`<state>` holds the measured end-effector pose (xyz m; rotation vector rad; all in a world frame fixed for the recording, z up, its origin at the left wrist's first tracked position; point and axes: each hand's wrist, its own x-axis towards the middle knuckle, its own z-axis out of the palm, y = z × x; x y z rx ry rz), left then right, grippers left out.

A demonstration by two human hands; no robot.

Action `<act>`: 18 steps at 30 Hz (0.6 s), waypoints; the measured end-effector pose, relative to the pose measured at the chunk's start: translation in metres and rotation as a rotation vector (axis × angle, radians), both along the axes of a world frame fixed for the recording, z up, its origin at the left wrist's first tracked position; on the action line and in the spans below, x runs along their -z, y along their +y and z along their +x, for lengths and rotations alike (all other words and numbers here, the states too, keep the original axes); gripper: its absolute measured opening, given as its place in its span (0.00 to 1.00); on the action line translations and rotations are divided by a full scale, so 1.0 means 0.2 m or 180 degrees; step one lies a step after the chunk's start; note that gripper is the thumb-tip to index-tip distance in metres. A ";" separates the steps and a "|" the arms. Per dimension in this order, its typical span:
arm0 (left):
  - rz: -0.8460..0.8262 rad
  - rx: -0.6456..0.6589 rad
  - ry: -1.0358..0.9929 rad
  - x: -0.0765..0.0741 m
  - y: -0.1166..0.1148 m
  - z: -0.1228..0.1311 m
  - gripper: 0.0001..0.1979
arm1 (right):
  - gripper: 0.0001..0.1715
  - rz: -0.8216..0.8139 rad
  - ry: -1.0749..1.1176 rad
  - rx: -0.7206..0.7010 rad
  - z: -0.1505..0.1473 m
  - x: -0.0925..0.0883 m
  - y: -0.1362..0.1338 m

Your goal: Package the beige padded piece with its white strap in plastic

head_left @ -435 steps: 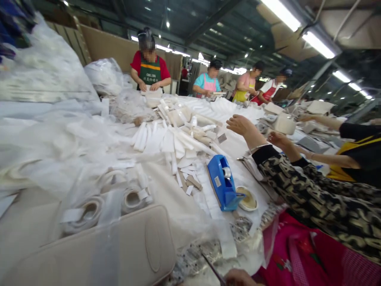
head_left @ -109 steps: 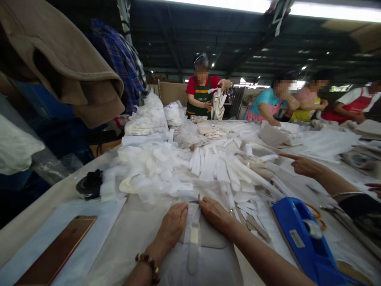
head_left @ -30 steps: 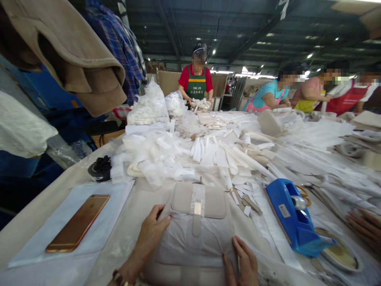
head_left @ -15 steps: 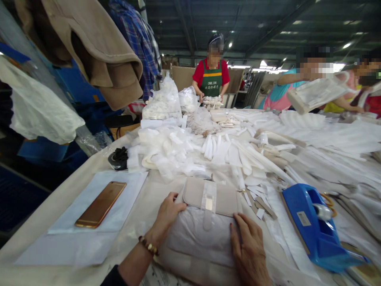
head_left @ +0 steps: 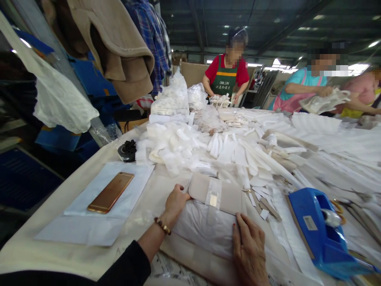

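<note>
A beige handbag (head_left: 208, 222) wrapped in thin white film lies flat in front of me, its flap and strap facing up. My left hand (head_left: 175, 202) grips the bag's upper left corner, fingers curled over the edge. My right hand (head_left: 248, 250) lies flat on the bag's right side, fingers stretched out and pressing on the film.
A gold phone (head_left: 110, 192) rests on white paper at the left. A blue tape dispenser (head_left: 321, 232) stands at the right. White strips and film wrappings (head_left: 226, 153) are heaped across the table. Co-workers stand at the far side; one wears a green apron (head_left: 225, 81).
My right hand slid slightly down the bag's right side and my left hand kept its hold on the corner. My view shifted leftward, so everything moved right in the picture.
</note>
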<state>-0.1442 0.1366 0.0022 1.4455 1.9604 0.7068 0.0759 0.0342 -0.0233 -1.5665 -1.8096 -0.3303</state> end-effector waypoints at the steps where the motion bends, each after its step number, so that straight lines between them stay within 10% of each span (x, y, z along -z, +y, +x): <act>1: 0.0168 0.0010 0.0046 0.00 -0.01 -0.01 0.15 | 0.21 -0.0028 -0.0022 -0.0006 0.00 0.01 0.00; 5: 0.1219 0.0294 0.0364 -0.04 -0.13 -0.02 0.16 | 0.22 -0.0032 -0.0081 -0.0014 0.00 0.03 -0.01; 11: 0.2757 0.2032 0.1202 -0.01 -0.29 0.01 0.16 | 0.21 0.0118 -0.0072 0.0064 0.00 0.04 -0.01; 18: 0.2932 0.2171 0.1762 0.08 -0.28 0.03 0.19 | 0.24 0.0152 -0.0443 -0.0050 0.04 0.09 0.01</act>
